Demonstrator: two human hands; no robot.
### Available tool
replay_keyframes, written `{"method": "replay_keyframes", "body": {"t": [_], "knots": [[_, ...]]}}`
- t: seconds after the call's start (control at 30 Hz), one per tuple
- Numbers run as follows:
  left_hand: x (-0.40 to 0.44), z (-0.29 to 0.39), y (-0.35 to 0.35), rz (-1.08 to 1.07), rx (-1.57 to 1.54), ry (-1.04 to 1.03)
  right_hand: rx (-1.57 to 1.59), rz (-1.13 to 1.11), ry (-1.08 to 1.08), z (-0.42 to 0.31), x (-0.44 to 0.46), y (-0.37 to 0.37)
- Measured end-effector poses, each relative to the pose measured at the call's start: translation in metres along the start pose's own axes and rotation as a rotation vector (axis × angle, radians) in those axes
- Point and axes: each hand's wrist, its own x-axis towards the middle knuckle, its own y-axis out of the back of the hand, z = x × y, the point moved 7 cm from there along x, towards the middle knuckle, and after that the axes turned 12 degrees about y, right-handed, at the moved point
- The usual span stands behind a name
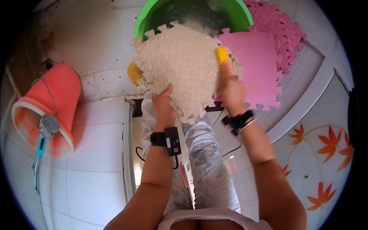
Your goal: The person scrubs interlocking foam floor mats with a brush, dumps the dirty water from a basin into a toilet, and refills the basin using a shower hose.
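Note:
A beige interlocking foam mat tile with a woven-pattern surface, wet and shiny on its right side, is held tilted above my knees. My left hand grips its lower left edge, thumb on top. My right hand, slightly blurred, is closed around a small yellow block-shaped thing at the tile's right edge; its exact kind cannot be made out. Just beyond the tile stands a green basin of murky water. Smooth pink foam mat tiles lie to the right, beside my right hand.
A red bucket lies tipped at the left, with a shower head and hose in front of its mouth. More textured pink tiles are stacked at the upper right. A panel with orange leaves is at the right.

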Motion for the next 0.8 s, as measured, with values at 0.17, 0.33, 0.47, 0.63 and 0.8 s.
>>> {"method": "replay_keyframes", "body": {"t": [0.17, 0.33, 0.47, 0.63, 0.8], "knots": [[0.004, 0.001, 0.009, 0.071, -0.012, -0.089, 0.359, 0.074, 0.108, -0.104, -0.033, -0.006], [-0.006, 0.004, -0.004, 0.045, -0.027, -0.067, 0.313, -0.003, 0.154, -0.075, 0.018, -0.011], [0.001, 0.003, -0.001, 0.033, 0.014, -0.127, 0.476, 0.116, 0.134, -0.109, 0.018, -0.017], [0.004, -0.001, 0.008, -0.039, 0.029, -0.041, 0.452, -0.049, 0.363, -0.112, -0.057, 0.006], [-0.005, 0.002, -0.009, -0.055, 0.029, -0.022, -0.156, -0.167, 0.280, 0.019, -0.034, -0.006]]}}
